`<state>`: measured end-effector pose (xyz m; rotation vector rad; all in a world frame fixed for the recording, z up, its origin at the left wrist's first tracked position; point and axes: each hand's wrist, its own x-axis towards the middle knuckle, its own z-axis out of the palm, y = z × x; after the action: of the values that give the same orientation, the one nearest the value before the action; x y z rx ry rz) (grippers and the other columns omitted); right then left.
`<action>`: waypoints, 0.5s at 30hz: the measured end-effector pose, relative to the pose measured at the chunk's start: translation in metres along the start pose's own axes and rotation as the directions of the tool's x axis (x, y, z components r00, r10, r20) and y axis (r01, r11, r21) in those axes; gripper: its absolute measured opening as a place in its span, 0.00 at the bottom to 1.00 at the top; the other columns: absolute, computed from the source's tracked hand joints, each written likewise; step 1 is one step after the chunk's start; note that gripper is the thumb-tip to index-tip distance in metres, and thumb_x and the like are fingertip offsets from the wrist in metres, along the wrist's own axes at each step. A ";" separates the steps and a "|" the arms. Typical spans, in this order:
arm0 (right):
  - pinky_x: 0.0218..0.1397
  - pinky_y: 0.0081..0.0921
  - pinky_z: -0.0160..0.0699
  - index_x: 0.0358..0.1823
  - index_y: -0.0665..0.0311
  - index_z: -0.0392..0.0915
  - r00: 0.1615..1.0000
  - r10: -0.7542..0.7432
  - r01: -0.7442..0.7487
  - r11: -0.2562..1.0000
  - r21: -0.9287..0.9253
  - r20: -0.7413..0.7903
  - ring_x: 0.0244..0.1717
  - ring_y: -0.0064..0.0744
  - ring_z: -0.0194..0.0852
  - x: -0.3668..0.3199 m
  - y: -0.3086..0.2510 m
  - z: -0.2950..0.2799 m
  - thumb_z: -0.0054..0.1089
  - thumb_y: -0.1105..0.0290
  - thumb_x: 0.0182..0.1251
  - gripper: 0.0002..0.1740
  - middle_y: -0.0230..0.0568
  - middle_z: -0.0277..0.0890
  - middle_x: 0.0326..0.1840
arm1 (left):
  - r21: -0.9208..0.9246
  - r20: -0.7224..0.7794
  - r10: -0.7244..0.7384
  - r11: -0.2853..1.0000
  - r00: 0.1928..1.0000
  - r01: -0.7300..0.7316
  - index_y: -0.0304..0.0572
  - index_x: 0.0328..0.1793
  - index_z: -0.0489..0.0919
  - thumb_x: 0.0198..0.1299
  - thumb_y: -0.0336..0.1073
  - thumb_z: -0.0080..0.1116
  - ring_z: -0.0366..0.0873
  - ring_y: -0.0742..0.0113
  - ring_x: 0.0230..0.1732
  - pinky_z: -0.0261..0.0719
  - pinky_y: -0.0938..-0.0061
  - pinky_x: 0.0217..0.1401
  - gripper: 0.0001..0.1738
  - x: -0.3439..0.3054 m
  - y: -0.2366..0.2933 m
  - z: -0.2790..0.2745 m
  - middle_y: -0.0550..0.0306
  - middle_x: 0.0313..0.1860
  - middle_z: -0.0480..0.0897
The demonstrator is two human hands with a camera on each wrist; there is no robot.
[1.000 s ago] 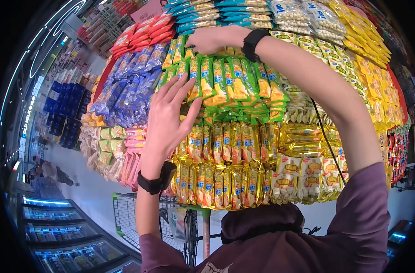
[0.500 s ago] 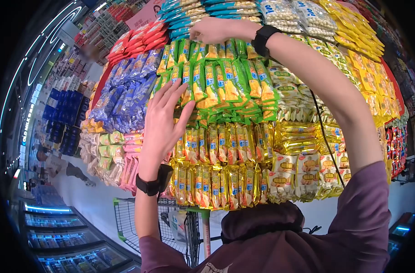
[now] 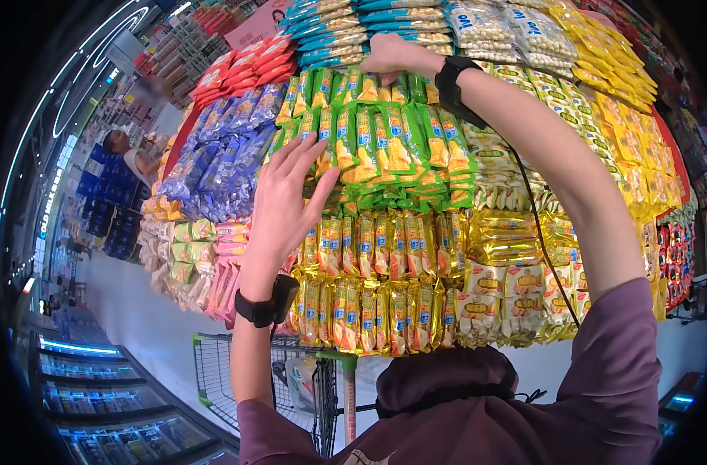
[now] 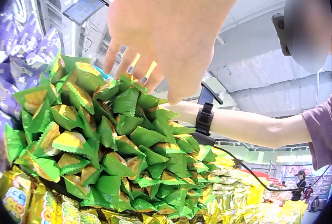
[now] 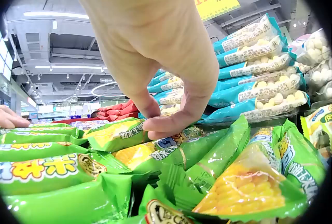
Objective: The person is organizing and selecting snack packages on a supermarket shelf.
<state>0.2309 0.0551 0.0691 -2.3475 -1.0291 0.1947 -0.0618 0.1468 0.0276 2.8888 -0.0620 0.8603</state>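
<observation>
Purple sleeves point(image 3: 617, 333), black wrist straps point(image 3: 254, 311), black cable point(image 3: 538, 223), pale print point(image 3: 363, 457).

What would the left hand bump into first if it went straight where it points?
The left hand would probably meet the shiny green plastic packets with yellow pictures first. How close they are, or whether it touches them, is hard to tell.

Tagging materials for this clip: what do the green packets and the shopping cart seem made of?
Green packets: likely glossy plastic film, given bright highlights and crimped, wrinkled ends. Shopping cart: probably metal wire, from its thin, open grid; finish unclear.
</observation>
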 end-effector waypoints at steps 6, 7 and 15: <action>0.29 0.27 0.90 0.22 0.74 0.81 0.991 -0.101 0.097 0.994 -0.057 -0.090 0.21 0.33 0.87 0.005 0.000 0.000 0.64 0.61 0.63 0.20 0.51 0.84 0.24 | -0.009 -0.007 0.003 1.000 1.000 -0.003 0.36 0.64 0.80 0.68 0.43 0.62 0.73 0.46 0.70 0.69 0.54 0.71 0.24 0.000 0.001 0.000 0.43 0.67 0.79; 0.30 0.27 0.90 0.22 0.74 0.81 0.987 -0.111 0.105 0.992 -0.064 -0.118 0.21 0.31 0.86 0.009 -0.001 0.000 0.65 0.58 0.62 0.23 0.49 0.84 0.23 | -0.011 -0.009 0.002 1.000 1.000 -0.002 0.36 0.64 0.80 0.68 0.43 0.62 0.73 0.45 0.70 0.69 0.54 0.71 0.24 0.000 0.000 0.000 0.43 0.67 0.79; 0.38 0.28 0.89 0.21 0.75 0.81 0.904 -0.328 0.321 0.944 -0.074 -0.275 0.21 0.35 0.87 0.027 -0.029 0.020 0.64 0.59 0.60 0.23 0.47 0.83 0.19 | -0.004 0.003 0.007 1.000 1.000 -0.007 0.35 0.64 0.80 0.67 0.43 0.62 0.73 0.44 0.70 0.69 0.53 0.72 0.24 0.001 0.002 -0.002 0.42 0.67 0.79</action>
<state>0.2249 0.0991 0.0711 -2.1053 -1.2580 -0.2789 -0.0628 0.1455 0.0301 2.8882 -0.0732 0.8559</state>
